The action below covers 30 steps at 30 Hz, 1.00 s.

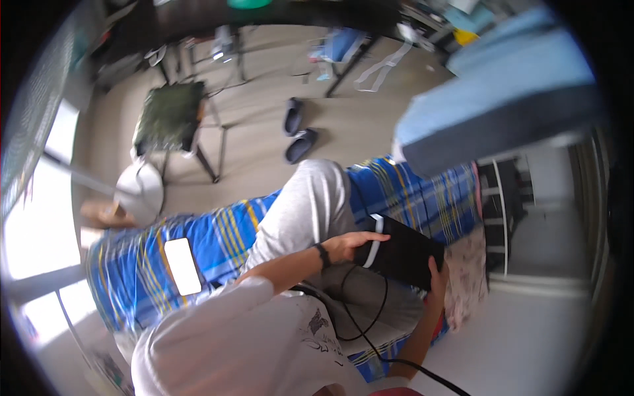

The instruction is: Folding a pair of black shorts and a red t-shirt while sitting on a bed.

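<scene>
A black, flat, rectangular thing (411, 254) with a white band across its left end is held over my lap; I cannot make out its kind. My left hand (348, 245) grips its left end near the band, thumb on top and the other fingers mostly hidden. At the opposite end, my right hand (437, 278) holds the right edge, its thumb up along the side and its other fingers out of sight underneath. A black wristband (323, 256) circles my left wrist. Below the held thing, a black cable (362, 332) loops across my lap.
I sit on a bed with a blue plaid cover (221, 228). A phone with a bright white screen (183, 266) lies on it to my left. Dark slippers (302, 145) and a stool with a green seat (170, 117) are on the floor ahead. Pale blue bedding (492, 89) juts in at the right.
</scene>
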Each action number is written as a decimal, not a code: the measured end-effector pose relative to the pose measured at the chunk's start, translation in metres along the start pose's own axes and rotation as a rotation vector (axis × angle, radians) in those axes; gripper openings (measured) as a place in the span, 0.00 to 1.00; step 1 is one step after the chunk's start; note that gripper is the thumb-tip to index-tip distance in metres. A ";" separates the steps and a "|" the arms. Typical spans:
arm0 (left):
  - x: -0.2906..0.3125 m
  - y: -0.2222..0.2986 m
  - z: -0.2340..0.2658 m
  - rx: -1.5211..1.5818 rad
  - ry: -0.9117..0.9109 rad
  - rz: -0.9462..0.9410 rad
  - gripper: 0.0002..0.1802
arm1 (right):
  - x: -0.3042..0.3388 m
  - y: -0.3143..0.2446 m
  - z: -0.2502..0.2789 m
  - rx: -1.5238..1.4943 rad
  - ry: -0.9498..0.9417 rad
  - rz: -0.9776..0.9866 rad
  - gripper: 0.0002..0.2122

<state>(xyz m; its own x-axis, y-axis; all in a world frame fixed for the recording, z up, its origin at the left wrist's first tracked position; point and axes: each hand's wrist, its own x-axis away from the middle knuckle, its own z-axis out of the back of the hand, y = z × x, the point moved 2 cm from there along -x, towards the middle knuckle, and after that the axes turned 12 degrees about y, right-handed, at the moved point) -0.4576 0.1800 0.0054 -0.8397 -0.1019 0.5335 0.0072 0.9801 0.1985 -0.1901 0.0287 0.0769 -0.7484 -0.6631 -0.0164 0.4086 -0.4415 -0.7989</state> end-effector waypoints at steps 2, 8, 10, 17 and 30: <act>-0.006 -0.004 0.015 -0.001 0.113 -0.150 0.20 | 0.018 -0.044 -0.019 0.102 0.066 0.125 0.26; 0.053 0.026 -0.042 0.140 0.121 -0.368 0.21 | 0.076 -0.093 -0.004 0.110 0.352 0.402 0.26; 0.064 0.029 -0.060 0.000 0.218 -0.662 0.17 | 0.100 -0.113 -0.021 0.084 0.250 0.532 0.32; 0.057 -0.049 -0.048 -0.828 -0.022 -1.092 0.41 | 0.156 -0.088 -0.086 -0.063 0.226 0.324 0.43; 0.038 -0.052 0.033 -1.031 0.044 -0.856 0.59 | 0.249 -0.007 0.008 -0.803 0.115 -0.249 0.36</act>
<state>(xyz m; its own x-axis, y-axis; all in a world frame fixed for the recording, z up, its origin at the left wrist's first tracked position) -0.5078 0.1309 -0.0112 -0.7680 -0.6386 -0.0479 -0.0888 0.0321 0.9955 -0.3752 -0.1383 0.0828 -0.8337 -0.5184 0.1902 -0.2378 0.0262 -0.9710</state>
